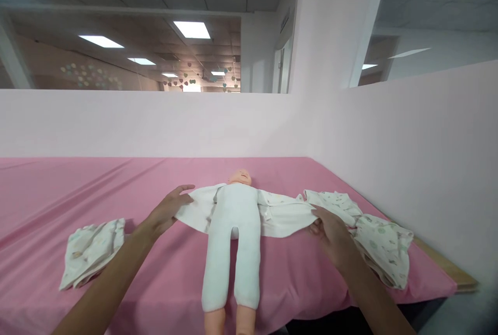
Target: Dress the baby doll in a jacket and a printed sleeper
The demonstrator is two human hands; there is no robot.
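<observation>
A baby doll [234,221] with a white cloth body lies on its back, its bare feet toward me and its head [240,177] at the far end. Beneath it an opened white baby shirt [288,215] is spread, with a flap out to either side. My left hand [171,208] pinches the edge of the left flap, its index finger stretched past the cloth. On the other side my right hand [332,231] has the outer edge of the right flap between thumb and fingers. The doll's arms are hidden.
A folded printed cloth [93,249] lies at the left by my forearm. More printed baby clothes [383,247] lie on the right. A pink sheet [155,293] covers the table, bounded by a white wall [155,125] behind and on the right.
</observation>
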